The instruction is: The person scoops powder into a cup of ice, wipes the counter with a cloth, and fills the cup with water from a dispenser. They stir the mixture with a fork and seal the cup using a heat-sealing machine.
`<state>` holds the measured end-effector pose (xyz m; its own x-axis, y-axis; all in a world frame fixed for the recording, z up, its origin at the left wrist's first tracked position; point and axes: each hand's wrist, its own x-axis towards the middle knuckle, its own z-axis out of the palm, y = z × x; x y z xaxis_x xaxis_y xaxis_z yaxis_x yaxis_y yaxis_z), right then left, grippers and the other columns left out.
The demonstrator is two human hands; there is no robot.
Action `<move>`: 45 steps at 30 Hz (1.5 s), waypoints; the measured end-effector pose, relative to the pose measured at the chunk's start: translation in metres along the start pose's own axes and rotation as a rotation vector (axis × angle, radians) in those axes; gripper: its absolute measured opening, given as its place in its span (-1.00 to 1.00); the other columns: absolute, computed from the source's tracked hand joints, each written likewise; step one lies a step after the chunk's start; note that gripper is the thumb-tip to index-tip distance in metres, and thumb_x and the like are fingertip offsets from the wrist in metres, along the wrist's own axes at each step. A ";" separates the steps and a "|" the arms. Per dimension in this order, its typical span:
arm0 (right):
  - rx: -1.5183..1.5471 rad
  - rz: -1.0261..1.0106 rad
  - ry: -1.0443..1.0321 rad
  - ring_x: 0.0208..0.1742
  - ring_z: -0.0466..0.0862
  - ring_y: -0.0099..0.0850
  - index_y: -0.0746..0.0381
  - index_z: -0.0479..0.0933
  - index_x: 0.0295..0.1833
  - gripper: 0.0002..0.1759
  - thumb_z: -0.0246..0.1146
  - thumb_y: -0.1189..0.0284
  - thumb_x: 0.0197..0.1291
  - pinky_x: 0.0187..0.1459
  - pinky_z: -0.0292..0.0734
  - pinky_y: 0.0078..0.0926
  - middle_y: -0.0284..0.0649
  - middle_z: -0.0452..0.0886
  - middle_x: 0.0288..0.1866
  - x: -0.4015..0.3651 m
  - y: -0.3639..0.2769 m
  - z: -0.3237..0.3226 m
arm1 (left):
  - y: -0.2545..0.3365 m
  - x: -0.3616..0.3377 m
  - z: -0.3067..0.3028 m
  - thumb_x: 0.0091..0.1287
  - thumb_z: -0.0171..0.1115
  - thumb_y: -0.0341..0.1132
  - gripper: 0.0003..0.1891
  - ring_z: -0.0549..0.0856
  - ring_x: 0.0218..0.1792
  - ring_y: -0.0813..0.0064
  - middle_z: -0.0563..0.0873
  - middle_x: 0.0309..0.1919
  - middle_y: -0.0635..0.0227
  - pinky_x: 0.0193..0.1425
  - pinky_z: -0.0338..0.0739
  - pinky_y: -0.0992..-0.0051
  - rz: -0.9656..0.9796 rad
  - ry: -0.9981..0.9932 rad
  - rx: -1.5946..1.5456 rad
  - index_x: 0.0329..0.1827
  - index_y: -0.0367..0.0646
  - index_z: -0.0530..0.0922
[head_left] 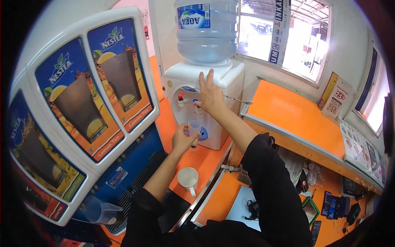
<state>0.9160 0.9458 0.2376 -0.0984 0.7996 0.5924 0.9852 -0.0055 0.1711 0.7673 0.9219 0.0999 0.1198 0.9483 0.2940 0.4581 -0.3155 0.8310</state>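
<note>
My left hand (181, 139) is wrapped round a small clear plastic cup (194, 127), held upright below the taps of a white water dispenser (218, 119). My right hand (212, 98) has its index and middle fingers stretched up. Its thumb reaches the blue tap (196, 101) of the dispenser; whether it presses the lever is too small to tell. A red tap (180, 98) sits to the left of the blue one. Below my left hand, a white mug (188, 178) stands on the orange counter (179, 158).
An upturned water bottle (207, 43) tops the dispenser. At left stands a drinks machine (82, 99) with a clear jug (101, 212) on its tray. A raised orange shelf (292, 109) is at right, above a desk with a laptop (242, 206) and several phones.
</note>
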 end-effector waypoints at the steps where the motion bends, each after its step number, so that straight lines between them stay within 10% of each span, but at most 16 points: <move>1: -0.001 0.006 -0.002 -0.35 0.72 -0.21 0.29 0.01 0.50 0.36 0.48 -0.21 -0.33 -0.34 0.62 -0.50 0.41 -0.02 0.45 0.000 -0.001 0.002 | -0.005 0.008 0.006 -0.08 0.56 -0.06 -0.34 0.68 -0.10 0.34 0.68 -0.10 0.20 0.01 0.55 0.33 -0.014 -0.007 0.026 0.03 -0.23 0.52; 11: -0.012 0.009 0.014 -0.48 0.67 -0.32 0.37 0.07 0.46 0.27 0.48 -0.13 -0.26 -0.39 0.60 -0.55 0.43 0.03 0.42 -0.002 0.000 0.007 | -0.035 0.054 0.047 -0.12 0.58 -0.04 -0.38 0.68 -0.35 0.41 0.72 -0.22 0.18 -0.19 0.59 0.40 -0.018 0.050 -0.049 -0.06 -0.23 0.58; 45: 0.007 -0.048 0.194 -0.46 0.71 -0.22 0.37 0.15 0.37 0.00 0.47 0.16 -0.11 -0.48 0.63 -0.48 0.29 0.17 0.35 0.006 0.000 0.020 | -0.030 0.056 0.043 -0.15 0.60 -0.10 -0.31 0.69 -0.20 0.38 0.70 -0.12 0.20 -0.09 0.59 0.39 -0.115 -0.040 -0.148 0.04 -0.27 0.55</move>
<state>0.9181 0.9626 0.2252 -0.1702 0.6681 0.7243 0.9796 0.0349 0.1981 0.7980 0.9859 0.0717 0.1107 0.9780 0.1768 0.3365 -0.2043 0.9193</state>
